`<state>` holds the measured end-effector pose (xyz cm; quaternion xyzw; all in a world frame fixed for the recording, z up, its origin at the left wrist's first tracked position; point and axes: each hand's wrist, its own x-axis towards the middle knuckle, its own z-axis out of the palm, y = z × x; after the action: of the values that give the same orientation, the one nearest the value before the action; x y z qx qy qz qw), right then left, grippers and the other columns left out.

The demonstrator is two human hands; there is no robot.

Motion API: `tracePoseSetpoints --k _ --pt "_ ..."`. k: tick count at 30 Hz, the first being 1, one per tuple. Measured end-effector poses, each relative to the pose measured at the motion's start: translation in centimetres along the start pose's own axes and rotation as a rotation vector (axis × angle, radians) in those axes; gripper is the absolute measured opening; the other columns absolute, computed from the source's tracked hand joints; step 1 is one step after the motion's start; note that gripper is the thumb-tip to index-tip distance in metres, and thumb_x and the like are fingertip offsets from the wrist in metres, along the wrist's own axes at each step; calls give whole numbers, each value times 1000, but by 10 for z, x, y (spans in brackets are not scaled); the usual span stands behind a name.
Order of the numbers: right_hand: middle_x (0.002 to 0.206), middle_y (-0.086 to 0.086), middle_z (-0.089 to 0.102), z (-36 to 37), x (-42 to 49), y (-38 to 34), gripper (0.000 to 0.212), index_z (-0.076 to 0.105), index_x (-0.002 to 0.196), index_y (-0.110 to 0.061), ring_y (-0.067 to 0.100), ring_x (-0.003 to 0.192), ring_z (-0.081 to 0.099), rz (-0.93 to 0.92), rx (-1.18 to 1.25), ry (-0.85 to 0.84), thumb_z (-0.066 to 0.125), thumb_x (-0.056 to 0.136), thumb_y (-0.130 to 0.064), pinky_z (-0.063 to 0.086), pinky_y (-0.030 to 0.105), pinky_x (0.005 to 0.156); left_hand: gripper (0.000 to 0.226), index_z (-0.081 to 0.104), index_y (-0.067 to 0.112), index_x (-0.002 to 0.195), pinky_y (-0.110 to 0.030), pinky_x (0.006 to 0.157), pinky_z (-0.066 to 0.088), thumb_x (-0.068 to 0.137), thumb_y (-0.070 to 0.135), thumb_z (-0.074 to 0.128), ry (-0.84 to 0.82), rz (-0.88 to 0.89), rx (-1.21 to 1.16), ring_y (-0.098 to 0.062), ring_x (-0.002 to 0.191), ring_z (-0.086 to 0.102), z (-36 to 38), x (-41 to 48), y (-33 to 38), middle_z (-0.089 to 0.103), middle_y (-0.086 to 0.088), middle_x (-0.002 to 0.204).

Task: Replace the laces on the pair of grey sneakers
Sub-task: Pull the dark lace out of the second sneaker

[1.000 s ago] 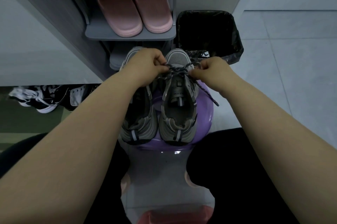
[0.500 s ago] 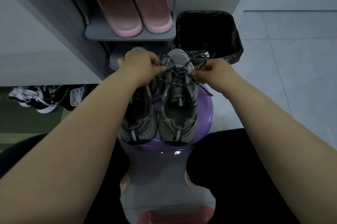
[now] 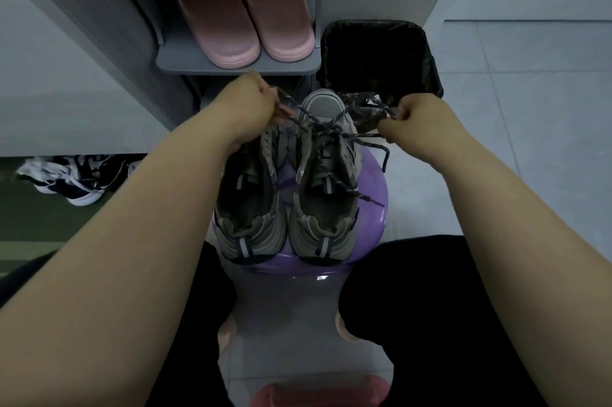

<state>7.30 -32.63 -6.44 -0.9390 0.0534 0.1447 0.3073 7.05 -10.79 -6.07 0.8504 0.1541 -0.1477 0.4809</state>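
A pair of grey mesh sneakers point(image 3: 284, 204) stands side by side, heels toward the camera, on a round purple plastic stool point(image 3: 374, 194). The left hand point(image 3: 246, 108) and right hand point(image 3: 415, 118) are drawn apart to either side of the right-hand sneaker's toe, each closed in a fist on a loop of the dark speckled lace point(image 3: 326, 131) — the strands cross taut over the tongue, loose ends trailing to the stool's right edge. Beyond, pink rubber slippers point(image 3: 241, 6) sit on a grey shelf point(image 3: 238, 68) beside a black-lined bin point(image 3: 381, 55).
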Motion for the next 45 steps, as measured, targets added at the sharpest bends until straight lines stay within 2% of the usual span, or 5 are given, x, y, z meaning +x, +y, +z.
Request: tracePoseSetpoints --k 8,16,25,32,45 --pt "93 4 71 22 -4 -6 19 68 87 -2 19 84 63 -102 126 -152 66 83 -21 52 39 86 15 59 22 75 -33 82 51 77 22 73 -154 191 325 -13 73 59 14 -1 -9 63 6 75" --pt "59 1 42 -1 -1 -4 28 38 57 -14 23 62 42 36 -113 65 51 82 -17 27 25 47 14 59 16 84 -45 99 40 88 26 50 145 7 682 -30 98 54 -20 3 2 55 -6 92" --pt "95 13 69 22 -7 -12 29 67 92 -5 26 91 64 -77 111 -107 67 83 -33 51 39 85 21 42 11 85 -22 65 53 100 12 28 7 -61 -274 -15 71 69 8 -11 15 69 -17 93" --pt "76 10 65 16 -2 -11 6 49 88 -7 13 62 63 97 513 -61 46 93 -8 52 20 54 11 47 11 90 -40 87 40 94 10 37 433 2 319 -40 113 51 -19 -12 15 55 -25 121" --pt "81 16 66 27 -1 -12 21 43 76 -11 23 69 65 24 359 -52 46 96 -16 55 33 67 16 63 31 104 -38 99 24 89 31 57 9 222 756 -24 123 39 24 -10 1 63 1 114"
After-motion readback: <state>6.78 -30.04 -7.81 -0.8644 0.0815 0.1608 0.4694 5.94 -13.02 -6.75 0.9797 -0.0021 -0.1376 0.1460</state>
